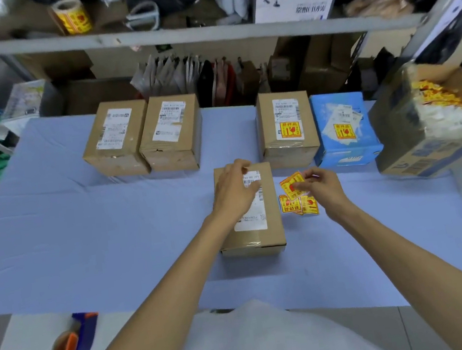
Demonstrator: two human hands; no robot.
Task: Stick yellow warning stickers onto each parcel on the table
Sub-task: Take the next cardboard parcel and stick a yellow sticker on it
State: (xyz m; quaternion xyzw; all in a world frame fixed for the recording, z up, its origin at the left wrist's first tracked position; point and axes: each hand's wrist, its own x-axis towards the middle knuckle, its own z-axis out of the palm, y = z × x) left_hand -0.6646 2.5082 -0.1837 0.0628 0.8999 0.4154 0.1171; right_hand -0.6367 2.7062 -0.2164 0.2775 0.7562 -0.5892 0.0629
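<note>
Sticker [293, 185] pinched in right hand [322, 187] — just beside left hand's [235, 193] parcel [254, 231].

Yellow sticker [293, 185] pinched, brown parcel [273, 228] flat, unstickered

On the blue cloth-covered table [113, 235], yellow square paper stickers [289, 205] are lying at three o'clock of the nearest brown cardboard parcel [273, 216].

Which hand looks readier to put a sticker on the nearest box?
Right: the right hand pinches a yellow sticker beside the nearest box, while the left hand rests on it.
</note>
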